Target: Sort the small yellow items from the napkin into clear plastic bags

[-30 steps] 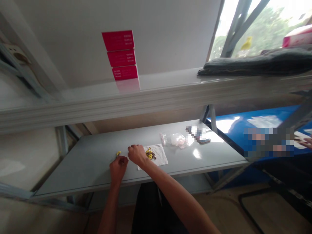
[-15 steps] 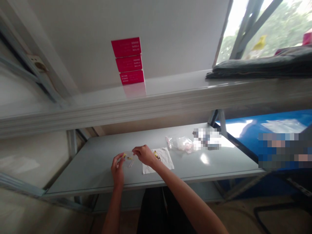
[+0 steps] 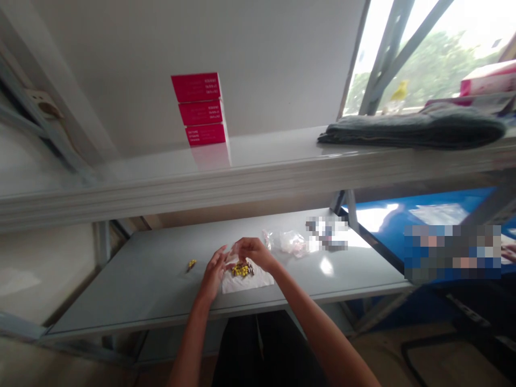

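We are pinching a small clear bag (image 3: 231, 259) narrowly in our right hand (image 3: 253, 251), our left hand (image 3: 212, 274) spread open nearby, just above yellow capsules (image 3: 241, 270) on a white paper napkin (image 3: 246, 284) near the table's (image 3: 121, 285) front edge.

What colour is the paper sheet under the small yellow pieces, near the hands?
The paper sheet is white; it shows best in the head view.
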The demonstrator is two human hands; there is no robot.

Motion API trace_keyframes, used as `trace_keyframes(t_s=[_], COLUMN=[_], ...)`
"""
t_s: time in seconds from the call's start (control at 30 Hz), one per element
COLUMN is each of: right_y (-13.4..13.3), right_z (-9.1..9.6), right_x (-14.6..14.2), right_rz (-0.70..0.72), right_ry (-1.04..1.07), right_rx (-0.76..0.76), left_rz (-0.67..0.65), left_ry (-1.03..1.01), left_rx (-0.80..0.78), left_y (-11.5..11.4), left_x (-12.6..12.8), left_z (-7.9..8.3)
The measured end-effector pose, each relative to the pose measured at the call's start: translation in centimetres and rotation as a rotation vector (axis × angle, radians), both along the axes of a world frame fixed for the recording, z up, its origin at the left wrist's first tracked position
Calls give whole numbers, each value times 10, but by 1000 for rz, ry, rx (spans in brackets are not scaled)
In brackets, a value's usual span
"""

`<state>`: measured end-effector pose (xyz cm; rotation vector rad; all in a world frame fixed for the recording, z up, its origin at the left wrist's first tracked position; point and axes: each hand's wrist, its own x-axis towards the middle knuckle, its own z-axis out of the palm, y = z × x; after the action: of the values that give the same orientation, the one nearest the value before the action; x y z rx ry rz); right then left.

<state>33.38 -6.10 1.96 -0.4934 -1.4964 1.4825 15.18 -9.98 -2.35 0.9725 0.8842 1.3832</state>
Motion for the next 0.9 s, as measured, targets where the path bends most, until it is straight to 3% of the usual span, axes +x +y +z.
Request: trace_keyframes(t_s=[0.17, 0.33, 0.57, 0.73, 0.9], right_y=[9, 7, -10, -8, -5], right_z=[1, -15, -43, -64, -71], right_x=[3, 13, 21, 18, 16], right_rz=[-15, -89, -154, -294, -372], right_ry=[16, -47, -65, -167, -239], right_rx=[-6, 4, -54, 11, 87], left_rz=[-79, 84, 349, 391, 398], left_ry=[-168, -141, 78, 176, 156], left_rx=[-59, -53, 17, 44, 69], left_y=[-3, -3, 2, 2, -2], left_x=[5, -10, -13, -9, -6], left_z=[0, -2, -12, -15, -12])
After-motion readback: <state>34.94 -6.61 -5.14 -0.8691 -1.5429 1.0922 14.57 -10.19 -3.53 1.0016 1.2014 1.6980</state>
